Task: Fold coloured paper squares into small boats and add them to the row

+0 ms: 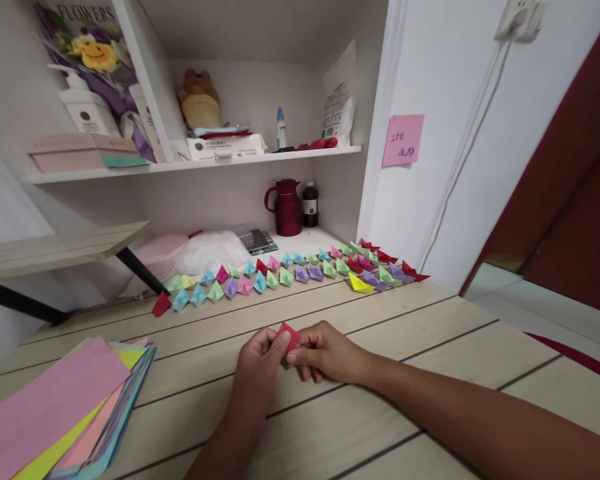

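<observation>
Just above the tabletop, a small piece of folded red paper (289,333) is held between both hands. My left hand (263,353) pinches it from the left, thumb on its near face. On the other side my right hand (327,350) is closed at the paper's right edge, with thumb and fingers meeting there. Parts of the paper are covered by the fingers. Beyond the hands, rows of folded paper boats (260,283) in many colours line the back of the table. A yellow paper boat (361,285) stands in the front row at the right.
A fanned stack of coloured paper (65,393) lies at the left on the wooden table (200,413). Behind the boats are a clear plastic bag (213,252) and a dark red jug (287,210). A small raised wooden shelf (55,253) juts in at the left.
</observation>
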Tool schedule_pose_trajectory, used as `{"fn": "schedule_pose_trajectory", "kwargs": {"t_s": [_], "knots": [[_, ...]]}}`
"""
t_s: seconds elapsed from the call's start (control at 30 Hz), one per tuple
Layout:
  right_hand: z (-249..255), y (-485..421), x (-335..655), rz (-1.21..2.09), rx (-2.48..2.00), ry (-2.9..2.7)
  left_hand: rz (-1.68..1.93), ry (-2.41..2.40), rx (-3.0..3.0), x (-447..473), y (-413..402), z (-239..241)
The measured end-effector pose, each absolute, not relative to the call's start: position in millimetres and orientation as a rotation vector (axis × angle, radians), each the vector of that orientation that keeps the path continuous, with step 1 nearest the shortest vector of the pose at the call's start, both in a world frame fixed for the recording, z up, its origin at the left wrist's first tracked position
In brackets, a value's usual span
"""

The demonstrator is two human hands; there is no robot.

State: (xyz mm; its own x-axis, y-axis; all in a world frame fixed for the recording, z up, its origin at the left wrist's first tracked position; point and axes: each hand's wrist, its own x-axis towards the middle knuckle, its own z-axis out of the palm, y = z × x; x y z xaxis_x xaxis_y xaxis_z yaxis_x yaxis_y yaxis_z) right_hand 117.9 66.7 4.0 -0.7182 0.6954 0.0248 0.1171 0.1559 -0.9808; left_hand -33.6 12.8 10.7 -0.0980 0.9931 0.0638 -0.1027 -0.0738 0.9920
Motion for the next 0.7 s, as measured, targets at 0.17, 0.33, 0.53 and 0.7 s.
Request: {"fn": "schedule_pose_trajectory", "kwargs": {"t_s": [0.17, 0.33, 0.53, 0.7], "knots": [[3.3, 66.4, 117.8, 1.605, -0.78, -1.945, 1.382, 1.156, 1.155, -34.0, 12.7, 8.3], [2.9, 66.6, 117.2, 1.615, -0.78, -1.936, 1.377, 1.19, 1.141, -33.9, 12.2, 8.9], [5.2, 69.0, 116.1, 1.691, -0.757, -1.872, 1.374, 1.144, 1.135, -33.9, 13.6, 8.0], [10.7, 69.1, 116.3, 1.739, -0.721, -1.812, 1.374, 1.2, 1.149, -35.3, 15.4, 7.8]]}}
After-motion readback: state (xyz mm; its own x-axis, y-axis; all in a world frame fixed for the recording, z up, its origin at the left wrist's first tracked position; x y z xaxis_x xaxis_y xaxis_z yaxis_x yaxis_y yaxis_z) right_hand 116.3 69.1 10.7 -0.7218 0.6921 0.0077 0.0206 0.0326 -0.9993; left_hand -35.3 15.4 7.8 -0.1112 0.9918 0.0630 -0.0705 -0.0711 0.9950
